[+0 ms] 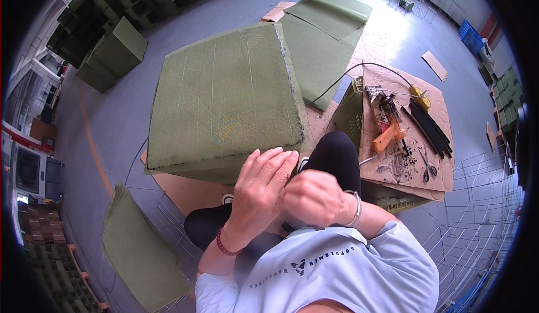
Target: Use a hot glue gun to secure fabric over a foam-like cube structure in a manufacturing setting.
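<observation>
My left hand (261, 184) is stretched out, fingers lying straight by the near edge of a large green fabric-covered box (224, 94). Whether its fingertips touch the box I cannot tell. Against the left hand's palm side is my right hand (315, 198), curled like a fist and slightly blurred. Anything inside its fingers is hidden. The box's top is a flat mesh-textured panel, with a dark, shiny line of glue along its right edge. An orange-handled glue gun (384, 138) lies to the right on a cardboard sheet (370, 170).
Black glue sticks (431, 128), scissors (428, 166) and a yellow block (420, 98) with a cable lie on the cardboard, over a green crate (351, 113). Green sheets (331, 38) lie behind, another (140, 251) at lower left. Wire racks (471, 212) stand right; green boxes (115, 55) far left.
</observation>
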Tool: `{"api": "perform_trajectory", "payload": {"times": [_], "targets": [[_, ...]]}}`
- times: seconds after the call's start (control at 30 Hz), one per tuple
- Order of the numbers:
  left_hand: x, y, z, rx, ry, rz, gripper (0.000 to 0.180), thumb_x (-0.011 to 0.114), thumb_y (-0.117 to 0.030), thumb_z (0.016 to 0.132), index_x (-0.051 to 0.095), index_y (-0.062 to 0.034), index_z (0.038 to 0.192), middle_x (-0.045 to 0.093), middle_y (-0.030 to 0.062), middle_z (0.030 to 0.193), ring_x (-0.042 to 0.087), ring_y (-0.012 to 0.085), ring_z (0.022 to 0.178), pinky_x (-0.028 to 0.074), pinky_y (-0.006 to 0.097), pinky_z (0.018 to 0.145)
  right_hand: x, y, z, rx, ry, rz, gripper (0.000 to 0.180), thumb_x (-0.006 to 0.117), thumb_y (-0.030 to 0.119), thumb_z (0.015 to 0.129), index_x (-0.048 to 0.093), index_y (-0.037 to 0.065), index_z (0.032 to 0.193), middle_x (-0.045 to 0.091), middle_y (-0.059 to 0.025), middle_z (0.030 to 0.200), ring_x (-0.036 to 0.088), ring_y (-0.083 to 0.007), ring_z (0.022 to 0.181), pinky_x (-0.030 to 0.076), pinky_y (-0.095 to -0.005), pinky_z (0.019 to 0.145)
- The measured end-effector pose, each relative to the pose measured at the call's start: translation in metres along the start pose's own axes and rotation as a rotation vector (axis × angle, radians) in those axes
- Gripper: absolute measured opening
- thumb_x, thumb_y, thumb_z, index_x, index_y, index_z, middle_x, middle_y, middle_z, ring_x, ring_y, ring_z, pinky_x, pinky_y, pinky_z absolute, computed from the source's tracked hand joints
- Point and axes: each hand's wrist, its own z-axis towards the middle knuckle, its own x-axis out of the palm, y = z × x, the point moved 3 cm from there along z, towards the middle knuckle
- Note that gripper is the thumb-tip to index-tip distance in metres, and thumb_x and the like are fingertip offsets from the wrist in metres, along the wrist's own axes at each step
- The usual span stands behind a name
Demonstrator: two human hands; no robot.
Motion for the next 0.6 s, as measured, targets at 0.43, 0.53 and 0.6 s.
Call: {"api": "perform_trajectory", "payload": {"times": [0.43,0.53,0.6], "targets": [[0.006,0.063,-0.013,-0.285,-0.307,0.062,0.029,0.069,-0.021,0.081,0.064,-0.0012,0.101,0.055,0.0143,0.118,0.051,0.0332,0.114,0.042,0.044,0.096,-0.035,-0.107,-0.036,0.779,-0.179,-0.152,0.078,0.063,0.004,0.081,0.019,0.000,0.145,0.028,-0.0238,0.146,0.029,-0.0354,0.136,0.030,-0.0396,0.108],[0.020,0.084,-0.016,-0.318,-0.238,0.211,0.059,0.059,-0.037,0.088,0.045,-0.0002,0.132,0.042,0.0168,0.136,0.038,0.0338,0.129,0.033,0.049,0.105,-0.018,-0.098,-0.004,0.622,-0.008,-0.148,0.076,0.057,0.026,0.089,0.015,-0.002,0.145,0.017,-0.0238,0.150,0.013,-0.0332,0.142,0.013,-0.0436,0.114],[0.030,0.091,-0.013,-0.343,-0.198,0.245,0.065,0.046,-0.046,0.092,0.038,0.0017,0.136,0.039,0.0169,0.140,0.033,0.0332,0.133,0.027,0.052,0.108,0.015,-0.110,-0.009,0.652,0.120,-0.219,0.077,0.054,0.033,0.089,0.015,-0.003,0.145,0.016,-0.0242,0.150,0.012,-0.0332,0.142,0.010,-0.0448,0.114]]}}
